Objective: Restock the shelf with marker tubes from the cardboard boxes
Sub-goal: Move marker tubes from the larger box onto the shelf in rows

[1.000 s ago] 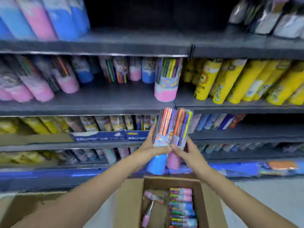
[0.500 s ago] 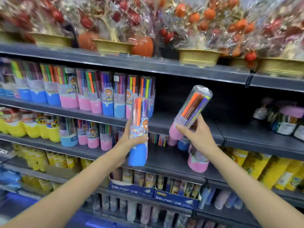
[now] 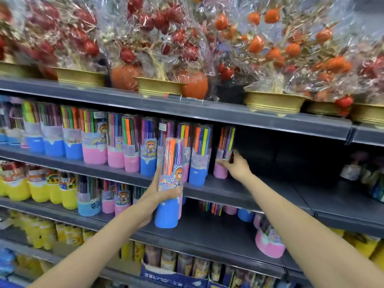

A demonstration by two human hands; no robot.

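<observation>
We see the right hand (image 3: 235,166) wrapped around a pink-based marker tube (image 3: 224,154) standing upright on the dark shelf (image 3: 259,191), just right of the row of tubes (image 3: 124,146) already there. The left hand (image 3: 164,192) grips a blue-based marker tube (image 3: 169,188) upright in front of the shelf edge (its bear label faces us), lower than the other. Wrapped ornamental trees (image 3: 270,59) fill the shelf above
</observation>
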